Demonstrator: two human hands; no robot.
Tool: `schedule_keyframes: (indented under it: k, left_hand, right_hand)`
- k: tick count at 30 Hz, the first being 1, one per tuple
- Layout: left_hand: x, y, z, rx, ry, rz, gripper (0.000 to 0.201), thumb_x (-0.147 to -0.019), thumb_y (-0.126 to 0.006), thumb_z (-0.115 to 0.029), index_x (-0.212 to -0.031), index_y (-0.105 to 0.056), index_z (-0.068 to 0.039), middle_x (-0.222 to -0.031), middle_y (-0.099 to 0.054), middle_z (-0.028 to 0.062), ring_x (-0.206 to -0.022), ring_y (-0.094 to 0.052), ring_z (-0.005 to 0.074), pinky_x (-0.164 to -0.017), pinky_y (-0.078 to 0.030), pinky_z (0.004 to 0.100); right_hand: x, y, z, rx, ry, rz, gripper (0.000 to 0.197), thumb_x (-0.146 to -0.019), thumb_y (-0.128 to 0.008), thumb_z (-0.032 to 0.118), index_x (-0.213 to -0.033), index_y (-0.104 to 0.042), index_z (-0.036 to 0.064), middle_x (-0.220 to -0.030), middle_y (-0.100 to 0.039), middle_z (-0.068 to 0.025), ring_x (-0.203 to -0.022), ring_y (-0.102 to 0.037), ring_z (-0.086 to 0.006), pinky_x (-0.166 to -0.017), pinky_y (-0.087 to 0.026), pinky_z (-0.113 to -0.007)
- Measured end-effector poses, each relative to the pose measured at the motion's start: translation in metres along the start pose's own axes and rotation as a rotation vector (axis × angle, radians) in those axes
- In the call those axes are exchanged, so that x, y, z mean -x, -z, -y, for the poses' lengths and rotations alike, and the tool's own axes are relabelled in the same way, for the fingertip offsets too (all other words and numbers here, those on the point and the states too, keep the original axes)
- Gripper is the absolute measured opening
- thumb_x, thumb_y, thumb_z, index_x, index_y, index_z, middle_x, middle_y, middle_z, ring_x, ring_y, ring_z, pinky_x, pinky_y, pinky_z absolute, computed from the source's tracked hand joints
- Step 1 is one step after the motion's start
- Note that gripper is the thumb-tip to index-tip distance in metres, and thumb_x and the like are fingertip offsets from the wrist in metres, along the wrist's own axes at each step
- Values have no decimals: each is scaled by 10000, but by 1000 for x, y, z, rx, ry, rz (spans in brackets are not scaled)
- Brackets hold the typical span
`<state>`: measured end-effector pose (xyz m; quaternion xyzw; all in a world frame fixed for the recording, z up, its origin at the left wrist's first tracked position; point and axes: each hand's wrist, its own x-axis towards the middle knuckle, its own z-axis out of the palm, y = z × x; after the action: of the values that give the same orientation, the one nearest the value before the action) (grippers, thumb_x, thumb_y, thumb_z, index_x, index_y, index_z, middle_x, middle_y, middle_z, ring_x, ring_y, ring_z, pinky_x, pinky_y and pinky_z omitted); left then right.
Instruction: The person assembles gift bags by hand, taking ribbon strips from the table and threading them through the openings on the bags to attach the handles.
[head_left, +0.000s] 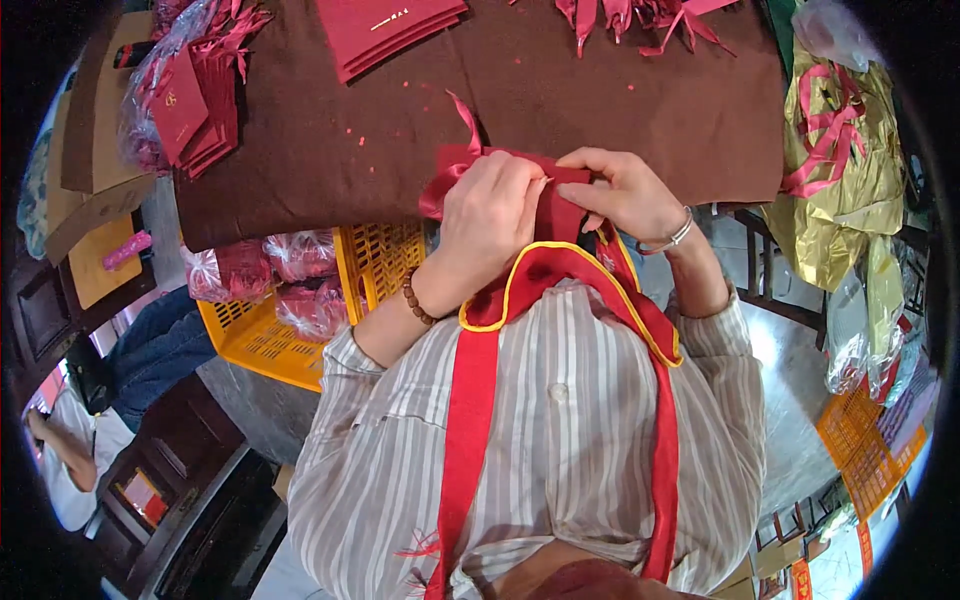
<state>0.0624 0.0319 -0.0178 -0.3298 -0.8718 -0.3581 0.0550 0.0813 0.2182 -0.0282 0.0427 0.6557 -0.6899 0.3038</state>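
Note:
At the near edge of the brown-covered table, a dark red card [559,217] is between my two hands. My left hand [490,210] is closed on its left side, with fingertips pinched together. My right hand [628,196] grips the right side between thumb and fingers. A pink-red satin ribbon [466,122] sticks up beside my left hand, and more of it loops out under the knuckles. Just below the hands hangs a red apron top with yellow trim [540,268]. My fingers cover part of the card, so how the ribbon joins it is hidden.
Stacked red cards lie at the table's far middle [390,30] and far left [200,120]. Loose ribbons [620,18] sit at the far edge. Below left stands a yellow crate [262,345] with bagged red items. Gold wrapping [840,200] hangs at right. A seated person [75,450] is at left.

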Motion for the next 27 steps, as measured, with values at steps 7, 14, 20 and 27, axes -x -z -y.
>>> schedule_keyframes:
  k: [7,14,20,27]
  left_hand:
    - [1,5,1,-31,18,41,84,-780,-593,-67,-772,-516,-36,-715,-513,109,-673,-540,285,-578,-445,375]
    - [5,5,0,-44,45,16,83,-787,-589,-73,-780,-514,-39,-713,-511,110,-667,-539,285,-574,-446,377]
    - [1,0,-1,-57,-17,-19,78,-775,-592,-57,-774,-516,-38,-703,-508,113,-669,-536,289,-576,-447,374]
    - [6,4,5,-52,1,-29,80,-768,-598,-51,-775,-519,-36,-700,-508,114,-663,-534,289,-568,-445,379]
  right_hand:
    - [1,-2,1,-3,-17,-22,244,-858,-567,108,-1075,-550,-1,-790,-604,17,-551,-521,-10,-493,-435,-149]
    - [2,-2,3,13,-9,-9,237,-849,-579,124,-1051,-555,2,-745,-592,22,-532,-517,-13,-477,-421,-148]
    - [-1,-4,5,98,6,-45,251,-846,-583,157,-1046,-563,7,-731,-585,25,-547,-508,-12,-467,-407,-150]
    - [-1,-6,8,107,11,2,257,-848,-574,146,-1065,-576,10,-722,-579,29,-570,-502,-7,-465,-397,-156]
